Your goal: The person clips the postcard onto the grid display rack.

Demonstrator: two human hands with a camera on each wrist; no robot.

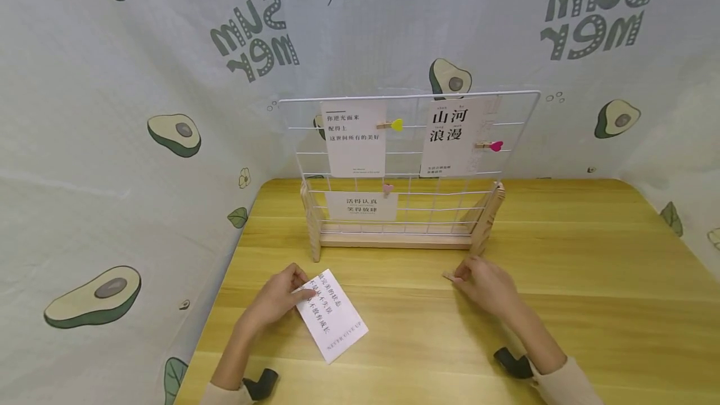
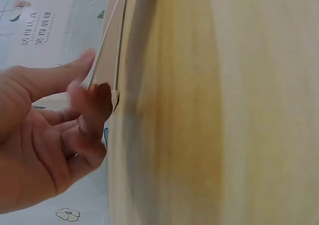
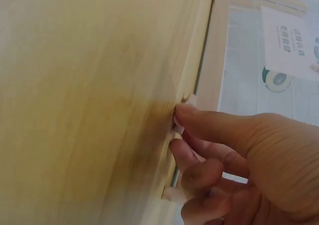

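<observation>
My left hand (image 1: 279, 294) pinches a white card (image 1: 337, 324) with printed Chinese text by its upper left edge, low over the table in front of the rack. In the left wrist view the card appears almost edge-on at the fingertips of the left hand (image 2: 55, 120). On the other side, my right hand (image 1: 488, 286) pinches a small wooden clothespin (image 1: 448, 275) between thumb and index finger, near the rack's right foot. The right wrist view shows the right hand (image 3: 224, 160) covering most of the clothespin.
A white wire grid rack (image 1: 410, 205) on wooden feet stands at the back of the table. Clipped on it are a left card (image 1: 355, 158), a right card (image 1: 444, 158) and a lower card (image 1: 334, 205), each with a heart clothespin. An avocado-print cloth (image 1: 140, 205) hangs behind.
</observation>
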